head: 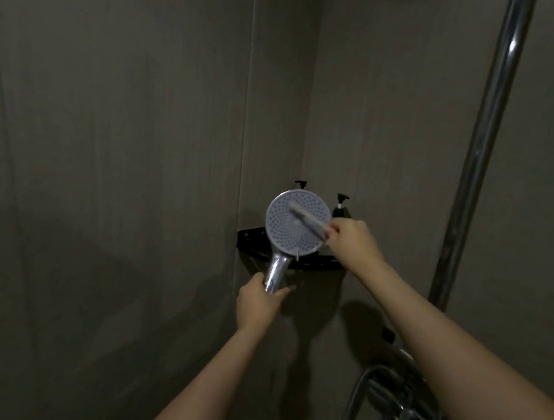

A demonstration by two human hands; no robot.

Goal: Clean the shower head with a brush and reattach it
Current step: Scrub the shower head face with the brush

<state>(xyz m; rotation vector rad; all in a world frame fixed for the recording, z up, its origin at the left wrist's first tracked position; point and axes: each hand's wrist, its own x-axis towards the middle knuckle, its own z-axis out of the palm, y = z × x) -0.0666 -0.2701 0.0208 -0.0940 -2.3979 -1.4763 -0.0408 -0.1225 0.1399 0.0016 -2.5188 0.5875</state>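
Though blurred, pale brush [307,221] across round dotted shower head [292,234]

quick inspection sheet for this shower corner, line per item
surface: grey wall panels meeting in a corner
job's things: shower head, nozzle face toward the camera; brush lying across that face
clutter: two pump bottles, one seen behind the shower head, on a black corner shelf
grips: left hand holds the chrome handle; right hand pinches the brush
cables: hose at lower right
surroundings: chrome riser pipe, mixer valve; dim light
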